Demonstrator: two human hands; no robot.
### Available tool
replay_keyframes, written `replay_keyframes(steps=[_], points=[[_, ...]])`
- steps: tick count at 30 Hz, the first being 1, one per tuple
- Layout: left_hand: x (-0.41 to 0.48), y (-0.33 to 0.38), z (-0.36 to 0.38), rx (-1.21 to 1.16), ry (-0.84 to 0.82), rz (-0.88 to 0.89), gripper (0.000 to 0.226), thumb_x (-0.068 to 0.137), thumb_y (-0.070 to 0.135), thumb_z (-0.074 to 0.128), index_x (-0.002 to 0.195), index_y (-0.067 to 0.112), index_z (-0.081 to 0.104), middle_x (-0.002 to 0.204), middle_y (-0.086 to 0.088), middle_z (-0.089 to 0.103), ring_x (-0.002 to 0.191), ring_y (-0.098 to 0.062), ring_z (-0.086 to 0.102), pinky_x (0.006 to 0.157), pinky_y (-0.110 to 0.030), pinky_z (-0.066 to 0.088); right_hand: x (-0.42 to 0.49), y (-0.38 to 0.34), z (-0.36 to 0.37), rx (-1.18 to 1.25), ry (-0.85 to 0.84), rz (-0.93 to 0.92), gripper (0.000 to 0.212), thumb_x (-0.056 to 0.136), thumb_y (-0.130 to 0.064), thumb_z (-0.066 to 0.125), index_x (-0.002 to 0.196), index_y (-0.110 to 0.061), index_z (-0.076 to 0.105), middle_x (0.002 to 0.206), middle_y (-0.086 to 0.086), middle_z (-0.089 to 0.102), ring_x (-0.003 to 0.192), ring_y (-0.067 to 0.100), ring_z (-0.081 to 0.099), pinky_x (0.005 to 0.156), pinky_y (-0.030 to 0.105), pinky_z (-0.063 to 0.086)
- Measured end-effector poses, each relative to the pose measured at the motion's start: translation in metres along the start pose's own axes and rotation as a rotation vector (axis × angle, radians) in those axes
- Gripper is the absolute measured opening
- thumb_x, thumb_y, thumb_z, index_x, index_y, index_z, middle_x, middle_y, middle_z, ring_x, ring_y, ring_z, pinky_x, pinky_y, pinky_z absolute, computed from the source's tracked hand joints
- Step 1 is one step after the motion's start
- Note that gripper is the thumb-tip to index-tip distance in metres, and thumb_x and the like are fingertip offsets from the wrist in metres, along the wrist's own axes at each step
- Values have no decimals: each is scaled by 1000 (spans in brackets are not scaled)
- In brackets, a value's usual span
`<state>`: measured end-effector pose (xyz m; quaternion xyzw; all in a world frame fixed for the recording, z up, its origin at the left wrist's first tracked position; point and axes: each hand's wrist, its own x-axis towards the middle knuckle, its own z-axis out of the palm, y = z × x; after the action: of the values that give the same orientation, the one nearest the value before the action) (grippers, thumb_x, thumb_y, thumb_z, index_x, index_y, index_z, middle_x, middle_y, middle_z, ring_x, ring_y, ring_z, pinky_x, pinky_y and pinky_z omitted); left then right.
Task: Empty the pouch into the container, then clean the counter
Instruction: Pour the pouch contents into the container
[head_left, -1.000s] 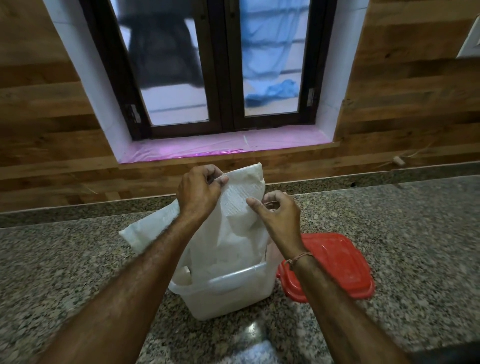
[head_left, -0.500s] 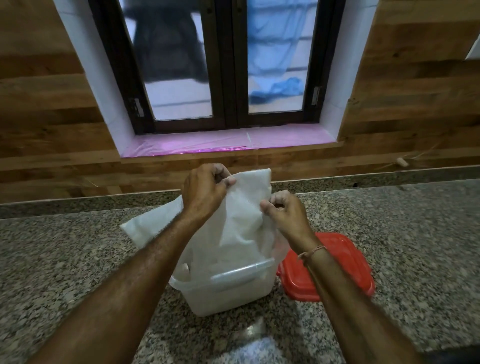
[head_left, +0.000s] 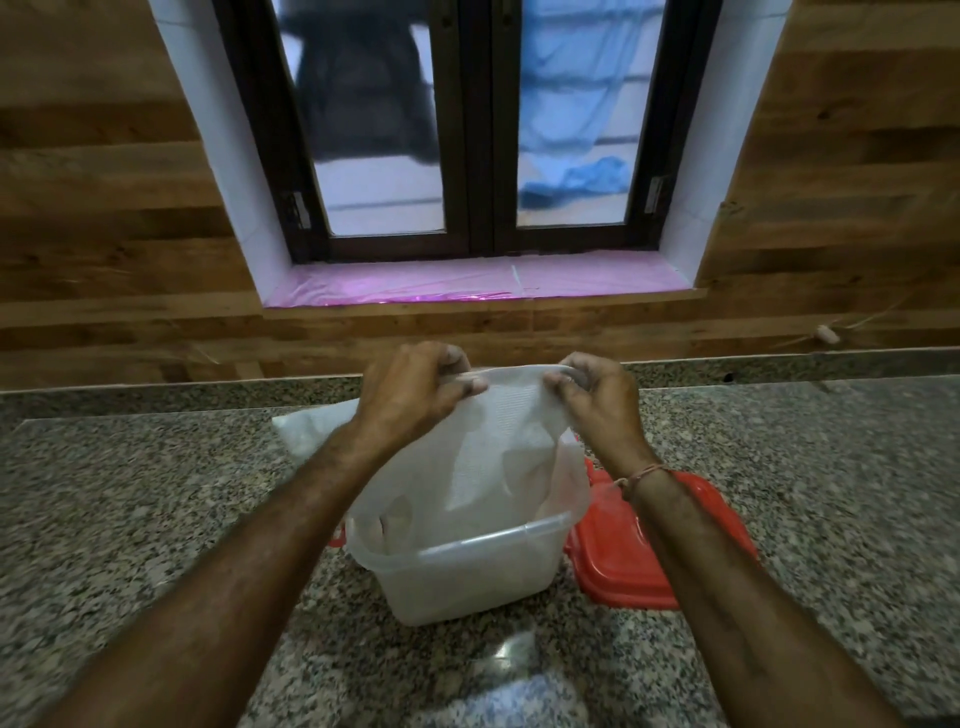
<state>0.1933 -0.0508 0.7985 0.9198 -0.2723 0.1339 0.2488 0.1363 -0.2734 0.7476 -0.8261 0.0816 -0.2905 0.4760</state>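
Note:
A white translucent pouch (head_left: 498, 457) hangs upside down with its lower end inside a clear plastic container (head_left: 467, 577) on the granite counter (head_left: 156, 493). My left hand (head_left: 415, 389) pinches the pouch's upper edge on the left. My right hand (head_left: 597, 395) pinches the same edge on the right, so the top is stretched flat between them. A pale powdery fill shows through the container's wall and near its rim. The pouch's mouth is hidden inside the container.
A red lid (head_left: 634, 551) lies flat on the counter, touching the container's right side. A white cloth or bag (head_left: 311, 431) lies behind my left forearm. Wood-panelled wall and a window with a pink-lined sill (head_left: 467, 283) stand behind the counter.
My right hand has risen from the pouch's side to its top edge. Both hands now hold the top level, and the pouch has sunk lower and flatter over the container.

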Motion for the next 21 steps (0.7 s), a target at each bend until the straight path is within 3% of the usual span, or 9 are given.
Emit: replay_keyframes(steps=[3, 5, 7, 8, 11, 12, 16, 18, 21], points=[[-12, -25, -17, 22, 5, -21, 15, 86, 39, 79, 86, 23, 77, 80, 11, 70, 76, -6, 62, 65, -26, 46, 0, 10, 0, 95, -70, 63, 18, 81, -35, 67, 68, -22, 69, 63, -14, 64, 64, 8, 58, 64, 38, 50], [-15, -24, -19, 40, 17, -10, 5, 84, 27, 82, 84, 24, 78, 80, 10, 72, 74, -3, 61, 70, -24, 49, -2, 6, 2, -68, -111, 8, 3, 84, -31, 73, 83, -29, 76, 82, -13, 71, 79, 11, 67, 77, 39, 56], [-13, -14, -14, 120, 25, 38, 4, 84, 23, 81, 82, 24, 78, 80, 8, 75, 74, -6, 65, 72, -22, 42, -3, -8, 8, -281, -163, -148, 25, 84, -34, 79, 108, -35, 74, 102, -13, 72, 97, 10, 67, 89, 38, 51], [-10, -8, -11, 169, 36, 75, 4, 84, 24, 80, 81, 24, 77, 78, 6, 76, 76, -10, 68, 71, -22, 40, -2, -18, 11, -325, -200, -217, 30, 82, -37, 81, 111, -36, 73, 103, -14, 72, 97, 7, 66, 89, 36, 48], [-2, 5, -10, 211, 85, 149, 11, 87, 32, 76, 83, 23, 75, 79, 4, 76, 80, -15, 71, 73, -28, 45, 0, -35, 21, -358, -235, -343, 8, 84, -33, 80, 84, -27, 75, 78, -14, 69, 75, 2, 59, 69, 27, 43], [-2, 5, -14, 201, 89, 148, 15, 89, 38, 74, 85, 24, 75, 81, 5, 76, 82, -14, 71, 76, -30, 47, 2, -35, 22, -319, -226, -320, 10, 84, -29, 80, 78, -25, 74, 73, -13, 67, 71, 4, 59, 63, 27, 45], [-4, -17, -40, 282, 25, 37, 43, 86, 68, 63, 108, 32, 71, 104, 10, 75, 99, -16, 68, 95, -42, 45, 13, -24, 16, -180, -185, -191, 21, 84, -18, 80, 70, -28, 69, 66, -14, 66, 67, 3, 59, 67, 32, 53], [-7, -29, -48, 330, -10, -38, 44, 84, 62, 69, 115, 30, 71, 109, 6, 76, 105, -20, 68, 98, -41, 39, 14, -21, 15, -163, -180, -172, 20, 84, -17, 80, 70, -26, 69, 68, -11, 69, 69, 6, 61, 71, 35, 56], [-10, -32, -49, 277, 45, -51, 22, 86, 35, 79, 106, 26, 74, 100, 6, 79, 103, -16, 70, 89, -33, 34, 15, -23, 18, -159, -210, -181, 12, 87, -21, 77, 77, -21, 71, 77, -10, 72, 75, 5, 66, 74, 36, 58]])
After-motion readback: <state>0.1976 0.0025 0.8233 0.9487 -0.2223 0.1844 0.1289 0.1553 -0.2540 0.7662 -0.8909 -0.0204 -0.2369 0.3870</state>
